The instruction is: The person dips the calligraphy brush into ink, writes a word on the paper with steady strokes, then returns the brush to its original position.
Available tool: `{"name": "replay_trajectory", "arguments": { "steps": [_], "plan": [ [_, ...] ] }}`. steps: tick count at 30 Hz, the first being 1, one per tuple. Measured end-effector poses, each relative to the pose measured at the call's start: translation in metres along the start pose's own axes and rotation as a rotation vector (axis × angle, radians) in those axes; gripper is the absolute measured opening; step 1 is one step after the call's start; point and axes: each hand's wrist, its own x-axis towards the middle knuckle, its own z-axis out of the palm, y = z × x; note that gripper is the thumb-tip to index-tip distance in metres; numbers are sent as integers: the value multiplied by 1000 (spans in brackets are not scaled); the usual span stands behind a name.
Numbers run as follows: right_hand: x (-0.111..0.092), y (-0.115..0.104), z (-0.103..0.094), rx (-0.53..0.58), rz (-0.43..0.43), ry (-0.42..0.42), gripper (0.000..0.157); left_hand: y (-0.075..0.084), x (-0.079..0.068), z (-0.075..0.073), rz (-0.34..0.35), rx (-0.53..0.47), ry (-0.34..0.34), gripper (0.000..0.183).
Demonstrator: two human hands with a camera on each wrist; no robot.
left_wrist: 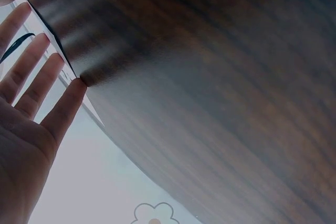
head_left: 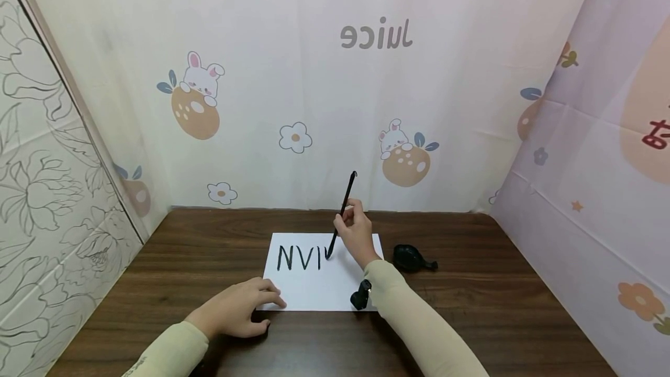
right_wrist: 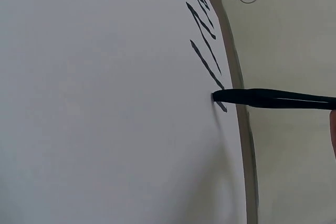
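Note:
A white sheet of paper [head_left: 314,291] lies on the table with the black letters "NVI" and a further short stroke painted on it. My right hand [head_left: 357,230] pinches a slim black writing brush [head_left: 345,198], held steeply with its loop end up. In the right wrist view the tip of the brush [right_wrist: 252,97] touches the paper [right_wrist: 105,103] beside the short stroke. At the sheet's lower left corner rests my left hand [head_left: 241,307], fingers spread on and beside the paper. The left wrist view shows that hand [left_wrist: 31,108] with fairly straight fingers and nothing held.
A glossy black gourd-shaped object [head_left: 409,258] sits right of the paper, near my right forearm. The brown wood-grain table [head_left: 471,307] meets a patterned curtain [head_left: 314,86] at its back edge. A small black device [head_left: 361,295] is on my right wrist.

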Motion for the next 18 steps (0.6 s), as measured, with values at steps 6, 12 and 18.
{"name": "replay_trajectory", "arguments": {
  "steps": [6,12,18],
  "plan": [
    [0,1,-1,-2,10,-14,29,0,0,1,0,1,-1,34],
    [-1,1,-2,24,25,-33,28,0,0,0,5,6,4,35],
    [-2,2,-2,46,17,-44,27,0,0,0,1,10,2,35]
  ]
}}
